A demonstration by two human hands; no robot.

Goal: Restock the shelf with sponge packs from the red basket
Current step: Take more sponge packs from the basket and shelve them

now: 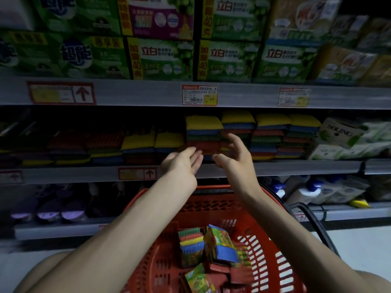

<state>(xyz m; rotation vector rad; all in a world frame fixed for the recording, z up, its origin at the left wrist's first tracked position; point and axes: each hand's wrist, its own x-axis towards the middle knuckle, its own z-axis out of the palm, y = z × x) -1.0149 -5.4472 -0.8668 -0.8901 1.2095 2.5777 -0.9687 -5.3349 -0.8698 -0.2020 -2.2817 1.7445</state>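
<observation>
Both my arms reach over the red basket [273,261] toward the middle shelf [296,168]. My left hand [183,163] is held out with straight fingers and holds nothing. My right hand [234,155] has loosely spread fingers just in front of the stacked sponge packs [204,132], yellow on top with blue, green and red layers below; I cannot tell whether it touches them. Several more sponge packs [220,244] lie in the basket below my forearms.
Green detergent boxes [160,58] fill the shelf above. More sponge stacks [273,134] run right; white and green packs [347,138] stand beyond them. Dark sponge stacks [105,144] lie left. Bottles [313,191] occupy the lower shelf. The basket's black handle [315,225] sticks out right.
</observation>
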